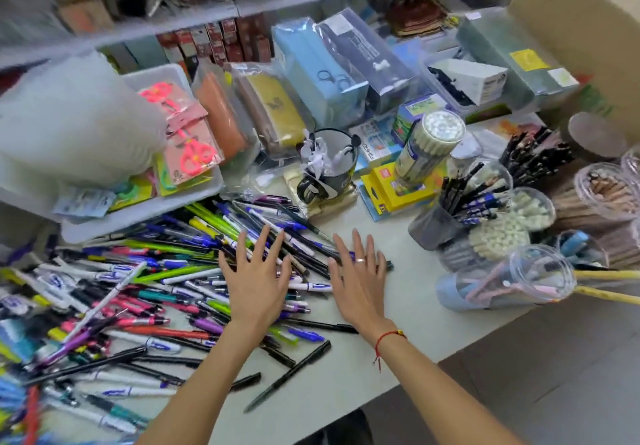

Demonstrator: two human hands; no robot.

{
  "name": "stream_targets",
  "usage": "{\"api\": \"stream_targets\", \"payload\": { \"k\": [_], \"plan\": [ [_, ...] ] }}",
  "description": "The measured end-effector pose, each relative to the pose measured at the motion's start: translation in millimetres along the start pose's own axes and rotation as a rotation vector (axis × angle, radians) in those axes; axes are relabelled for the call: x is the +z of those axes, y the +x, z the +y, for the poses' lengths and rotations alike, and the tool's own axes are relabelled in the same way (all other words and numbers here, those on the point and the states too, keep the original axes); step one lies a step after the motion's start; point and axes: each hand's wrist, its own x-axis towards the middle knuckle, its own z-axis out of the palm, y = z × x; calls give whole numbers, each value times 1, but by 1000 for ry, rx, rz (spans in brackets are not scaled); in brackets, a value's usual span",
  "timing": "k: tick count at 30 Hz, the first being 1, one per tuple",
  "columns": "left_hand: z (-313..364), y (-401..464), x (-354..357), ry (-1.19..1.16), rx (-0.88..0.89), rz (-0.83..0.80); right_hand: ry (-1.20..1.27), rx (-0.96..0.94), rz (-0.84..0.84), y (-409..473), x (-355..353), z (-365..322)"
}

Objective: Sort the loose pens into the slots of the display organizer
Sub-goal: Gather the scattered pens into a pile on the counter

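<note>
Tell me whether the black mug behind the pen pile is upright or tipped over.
Upright. The black mug stands on its base, its open mouth facing up, with white and black items sticking out of the top.

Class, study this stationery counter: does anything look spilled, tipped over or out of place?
Yes. A heap of loose pens lies scattered over the table under both open hands, left hand and right hand. A clear cup of pens lies tipped on its side.

Bright, even light casts only soft shadows. The shelves (138, 12) at the top smear with blur, and the wide lens bends the edges.
</note>
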Motion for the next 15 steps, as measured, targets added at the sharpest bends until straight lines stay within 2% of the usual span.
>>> {"api": "stream_targets", "payload": {
  "k": [10, 15],
  "plan": [
    [3, -24, 8, 4, 50, 3, -10, -98, -125, -4, -11, -2],
    [-24, -12, -10, -129, -37, 170, 88, -203, 97, 7, -15, -16]
  ]
}}
